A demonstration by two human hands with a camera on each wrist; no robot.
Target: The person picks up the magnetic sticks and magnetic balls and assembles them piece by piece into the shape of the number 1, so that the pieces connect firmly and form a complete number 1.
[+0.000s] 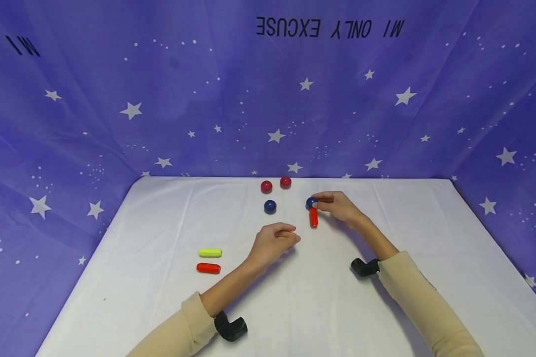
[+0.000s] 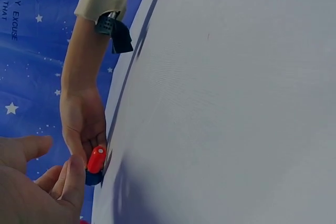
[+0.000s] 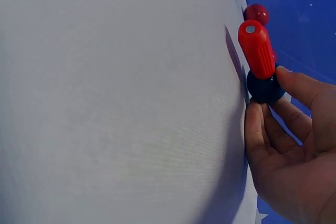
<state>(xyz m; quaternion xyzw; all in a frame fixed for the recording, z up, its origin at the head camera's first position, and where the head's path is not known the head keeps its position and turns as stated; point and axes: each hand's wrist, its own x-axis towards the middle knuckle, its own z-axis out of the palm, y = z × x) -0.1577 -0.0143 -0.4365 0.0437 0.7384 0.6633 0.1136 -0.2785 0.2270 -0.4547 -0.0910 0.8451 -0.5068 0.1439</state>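
Note:
Between thumb and fingers my right hand (image 1: 338, 205) pinches a dark blue ball (image 3: 265, 87) at the back of the table. A red ribbed rod (image 3: 256, 51) is joined end-on to this ball and points toward me in the head view; its free end shows a small grey disc. My left hand (image 1: 272, 244) hovers over the cloth, left of and nearer than the rod, its fingers loosely bent with nothing in them. In the left wrist view the rod (image 2: 97, 159) appears just beyond the left fingertips, apart from them.
A second blue ball (image 1: 270, 207) lies left of the right hand. Behind it are two red balls, one (image 1: 266, 187) left of the other (image 1: 286, 182). A yellow-green rod (image 1: 210, 253) and another red rod (image 1: 208, 268) lie at the left on the white cloth (image 1: 321, 302).

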